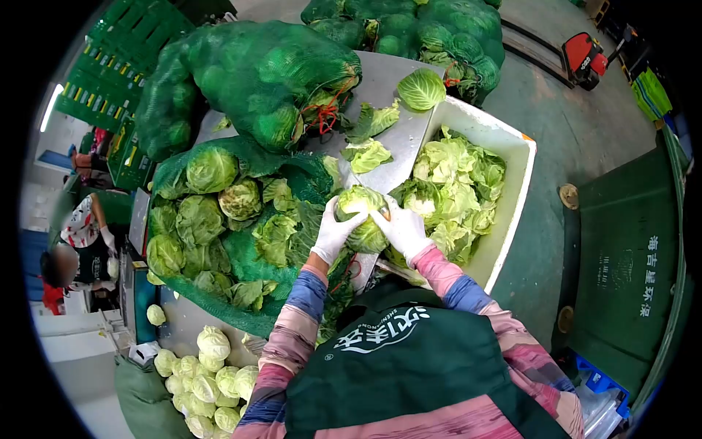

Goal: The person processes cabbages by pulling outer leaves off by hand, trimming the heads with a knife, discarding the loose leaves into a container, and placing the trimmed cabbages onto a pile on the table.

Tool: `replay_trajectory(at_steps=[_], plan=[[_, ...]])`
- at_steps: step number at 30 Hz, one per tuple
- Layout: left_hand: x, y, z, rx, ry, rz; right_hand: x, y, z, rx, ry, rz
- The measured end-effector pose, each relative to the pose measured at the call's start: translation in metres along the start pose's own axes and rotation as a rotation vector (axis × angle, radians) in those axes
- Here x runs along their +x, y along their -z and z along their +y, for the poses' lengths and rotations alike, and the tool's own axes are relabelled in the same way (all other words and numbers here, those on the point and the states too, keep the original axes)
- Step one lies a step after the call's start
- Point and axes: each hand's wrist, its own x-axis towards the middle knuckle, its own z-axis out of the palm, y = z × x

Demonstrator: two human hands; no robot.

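Observation:
My left hand (pixel 335 228) and my right hand (pixel 402 227), both in white gloves, are closed round a green cabbage (pixel 366 235) from its two sides. Their thumbs meet near its top. Right of the hands, a white foam box (pixel 518 183) holds many loose cabbage leaves (pixel 461 190). To the left lies an opened green net bag (pixel 241 274) with several cabbages, one of them browned (pixel 240 200). Loose leaves (pixel 368 155) rest on the metal table (pixel 395 161) beyond the hands.
Full net bags (pixel 270 80) stand at the back. Trimmed pale cabbages (pixel 205 388) are piled at the lower left. A co-worker (pixel 88 234) is at the far left. On the right are a large green bin (pixel 621 271) and a red pallet jack (pixel 578 58).

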Motion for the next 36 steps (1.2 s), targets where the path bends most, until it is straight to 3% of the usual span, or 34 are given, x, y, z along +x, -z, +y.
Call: replay_trajectory(at_steps=[7,8,9,11,13,14,17,19,21,23,25,27,29,31,33,35,36], plan=[[-0.004,-0.005,0.009,0.031,0.003,0.041,0.021,-0.007,0.020,0.115,-0.059,0.069],[-0.004,-0.001,0.008,0.056,-0.022,0.074,0.028,-0.007,0.037,0.326,-0.098,0.076],[-0.003,0.002,0.005,0.078,-0.040,0.104,0.028,-0.007,0.037,0.236,-0.131,0.093],[-0.003,0.011,0.004,0.255,-0.002,0.228,0.032,0.008,0.056,0.492,-0.245,-0.027],[-0.009,0.009,0.005,0.579,-0.168,0.375,0.033,0.002,0.062,0.537,-0.257,-0.003],[-0.019,-0.002,0.009,0.865,-0.496,0.585,0.034,-0.007,0.070,0.492,-0.245,0.010],[-0.030,-0.036,0.019,0.837,-0.551,0.363,0.018,-0.024,0.050,0.427,-0.175,0.112],[-0.031,-0.045,0.026,0.862,-0.281,0.204,0.017,-0.024,0.041,0.302,-0.081,0.200],[-0.019,-0.050,0.014,0.874,-0.273,0.328,0.014,-0.021,0.031,0.282,-0.074,0.140],[-0.014,-0.034,0.012,0.810,-0.238,0.293,0.014,-0.014,0.030,0.262,-0.068,0.083],[0.001,-0.004,0.003,0.671,-0.202,0.178,0.011,-0.005,0.050,0.310,-0.228,0.063],[0.003,0.014,0.010,0.128,-0.033,-0.045,0.007,-0.013,0.106,0.573,-0.463,0.182],[0.000,0.014,0.013,0.146,-0.051,0.018,0.007,-0.012,0.164,0.136,-0.366,0.159],[-0.003,0.004,0.012,0.162,-0.058,0.067,0.004,0.009,0.126,0.140,-0.332,0.171],[-0.003,-0.018,0.013,0.720,-0.348,0.216,0.004,0.031,0.081,0.270,-0.249,0.095],[-0.007,-0.041,0.023,0.865,-0.367,0.227,0.009,0.004,0.070,0.186,0.062,0.153],[-0.010,-0.050,0.031,0.966,-0.345,0.234,0.007,0.013,0.050,0.230,0.093,0.092]])
